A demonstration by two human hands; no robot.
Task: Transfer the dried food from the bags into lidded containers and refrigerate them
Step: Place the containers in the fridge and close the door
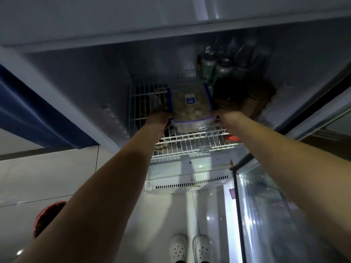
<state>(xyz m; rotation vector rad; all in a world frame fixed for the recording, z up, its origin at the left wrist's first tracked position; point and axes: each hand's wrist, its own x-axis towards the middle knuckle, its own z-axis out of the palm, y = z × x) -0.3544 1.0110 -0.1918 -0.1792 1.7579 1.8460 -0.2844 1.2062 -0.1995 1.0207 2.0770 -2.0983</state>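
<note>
Blue-trimmed clear plastic: the lidded container (191, 109) sits on the white wire shelf (190, 141) inside the open refrigerator (95, 76), pale dried food showing through its lid and near wall.

Head view, the only one.

- Left hand (158, 118) grips the container's left edge; its fingers curl round the side near the lid clip, thumb toward the near corner.
- Right hand (227, 116) grips the right edge the same way, fingers wrapped over the rim (fingertips lost in shadow, so exact contact points cannot be told).
- Container's near edge lies between the two hands, set back from the shelf's front rail. Whether its base rests fully on the wires or is slightly lifted cannot be told.
- Left of the left fingers: bare wire shelf out to the fridge's inner wall, open room there.
- Right of the right fingers: a dark round container (245, 92) just beside the hand, tight on that side.
- Beyond the fingers, at the shelf's back: a cluster of bottles (222, 65), standing behind the container's far edge.
- Glass door (275, 205) stands open at the right, its edge below the right forearm.
- Below the shelf: a vent grille (190, 185), then glossy floor with two white perforated clogs (191, 248).
- A red bucket rim (47, 217) shows under the left forearm.
</note>
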